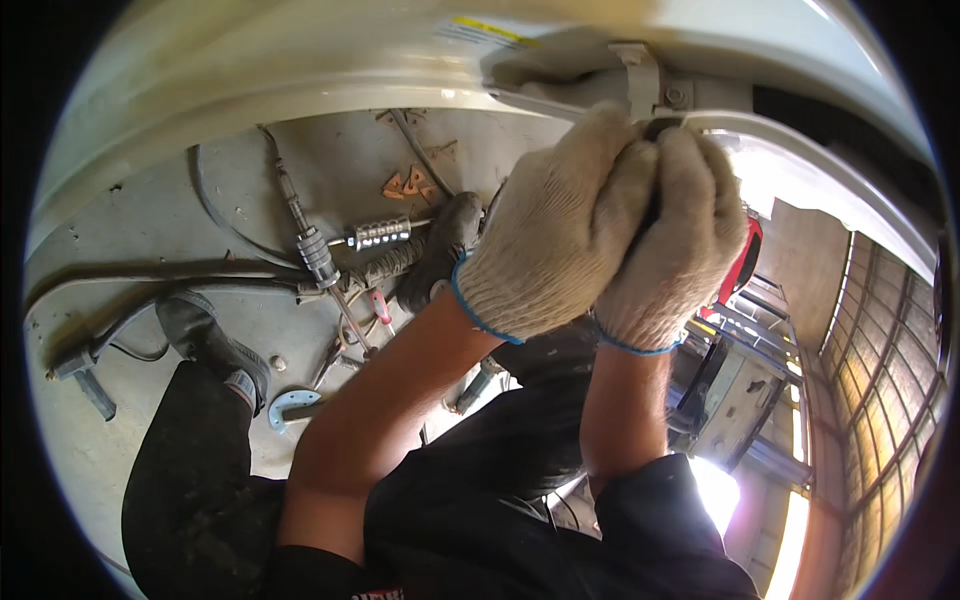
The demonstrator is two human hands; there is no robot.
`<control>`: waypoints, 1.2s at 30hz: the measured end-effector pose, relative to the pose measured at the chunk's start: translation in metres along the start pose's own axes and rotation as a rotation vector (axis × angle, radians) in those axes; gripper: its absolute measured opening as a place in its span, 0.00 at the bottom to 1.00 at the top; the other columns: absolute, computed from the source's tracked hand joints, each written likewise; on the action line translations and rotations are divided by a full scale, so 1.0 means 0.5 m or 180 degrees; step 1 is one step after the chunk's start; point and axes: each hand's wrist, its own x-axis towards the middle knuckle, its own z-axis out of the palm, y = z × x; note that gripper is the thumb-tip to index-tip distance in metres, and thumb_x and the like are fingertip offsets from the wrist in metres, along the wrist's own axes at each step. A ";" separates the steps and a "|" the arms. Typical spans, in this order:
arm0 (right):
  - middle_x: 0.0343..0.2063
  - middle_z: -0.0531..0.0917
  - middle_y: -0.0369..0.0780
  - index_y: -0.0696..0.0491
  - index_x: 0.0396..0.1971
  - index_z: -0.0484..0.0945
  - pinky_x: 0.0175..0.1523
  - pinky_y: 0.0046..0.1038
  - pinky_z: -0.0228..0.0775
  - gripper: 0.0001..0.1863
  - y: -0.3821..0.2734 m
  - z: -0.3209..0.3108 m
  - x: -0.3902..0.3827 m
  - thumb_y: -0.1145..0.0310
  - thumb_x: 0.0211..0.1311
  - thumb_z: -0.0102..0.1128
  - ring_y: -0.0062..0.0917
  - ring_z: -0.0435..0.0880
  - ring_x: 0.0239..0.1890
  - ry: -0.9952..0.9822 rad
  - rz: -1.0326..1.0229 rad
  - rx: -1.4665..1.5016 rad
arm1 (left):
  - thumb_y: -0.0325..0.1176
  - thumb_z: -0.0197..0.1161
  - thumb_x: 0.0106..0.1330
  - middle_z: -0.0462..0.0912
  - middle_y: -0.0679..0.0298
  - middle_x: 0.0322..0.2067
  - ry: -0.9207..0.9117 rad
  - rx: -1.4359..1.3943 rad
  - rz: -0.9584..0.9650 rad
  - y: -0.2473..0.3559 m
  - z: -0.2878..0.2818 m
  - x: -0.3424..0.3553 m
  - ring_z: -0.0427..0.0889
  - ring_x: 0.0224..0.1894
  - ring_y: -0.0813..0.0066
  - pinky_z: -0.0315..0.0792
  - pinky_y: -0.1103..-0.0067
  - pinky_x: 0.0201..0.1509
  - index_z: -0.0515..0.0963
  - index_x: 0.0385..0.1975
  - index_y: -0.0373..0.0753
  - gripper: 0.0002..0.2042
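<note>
My left hand [545, 235] and my right hand [685, 235], both in knitted beige gloves with blue cuffs, are pressed close side by side at the lower edge of a cream body panel [330, 55]. Their fingers are closed at a dark spot just below a pale bracket [640, 75] with a bolt [676, 96] beside it. What the fingertips hold is hidden by the gloves. A dark rubber-like strip [820, 120] runs along the panel to the right.
On the grey floor [100, 220] lie metal slide-hammer-like tools [316, 255], hoses [130, 270], a pink-handled screwdriver [382, 306], a blue-grey disc [288, 405] and brown scraps [405, 182]. My legs and shoes [200, 335] are below. At right are metal racks [750, 400] and a barred wall [885, 380].
</note>
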 end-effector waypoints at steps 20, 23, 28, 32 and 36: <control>0.22 0.76 0.31 0.58 0.33 0.80 0.27 0.16 0.63 0.09 0.090 -0.015 0.010 0.69 0.65 0.55 0.12 0.71 0.22 -0.0381 0.1110 0.1096 | 0.35 0.52 0.73 0.76 0.52 0.26 -0.0140 0.0805 -0.0108 -0.019 -0.026 0.011 0.77 0.29 0.57 0.71 0.68 0.35 0.72 0.34 0.33 0.10; 0.21 0.75 0.30 0.58 0.33 0.79 0.24 0.15 0.61 0.08 0.093 -0.019 0.004 0.69 0.66 0.55 0.10 0.69 0.20 -0.0409 0.1207 0.1201 | 0.34 0.53 0.72 0.77 0.53 0.27 -0.0201 0.0734 -0.0184 -0.014 -0.033 0.012 0.77 0.30 0.59 0.71 0.69 0.36 0.73 0.36 0.33 0.10; 0.20 0.75 0.30 0.57 0.33 0.80 0.22 0.15 0.60 0.08 0.087 -0.015 0.001 0.69 0.66 0.55 0.10 0.68 0.18 -0.0407 0.1114 0.1071 | 0.33 0.53 0.72 0.77 0.54 0.27 -0.0207 0.0851 0.0024 -0.015 -0.032 0.014 0.76 0.30 0.62 0.72 0.70 0.37 0.74 0.37 0.32 0.09; 0.21 0.75 0.30 0.58 0.34 0.80 0.22 0.15 0.60 0.09 0.095 -0.013 0.004 0.68 0.67 0.55 0.10 0.69 0.19 -0.0343 0.1114 0.1221 | 0.32 0.52 0.72 0.77 0.54 0.27 -0.0204 0.0694 -0.0035 -0.022 -0.031 0.016 0.76 0.29 0.62 0.72 0.70 0.37 0.74 0.38 0.32 0.09; 0.22 0.77 0.31 0.59 0.35 0.80 0.25 0.16 0.63 0.09 0.090 -0.013 0.007 0.69 0.67 0.55 0.11 0.71 0.21 -0.0371 0.0986 0.1217 | 0.31 0.53 0.71 0.78 0.54 0.26 -0.0290 0.0962 0.0076 -0.017 -0.036 0.024 0.76 0.28 0.61 0.72 0.70 0.36 0.75 0.38 0.32 0.08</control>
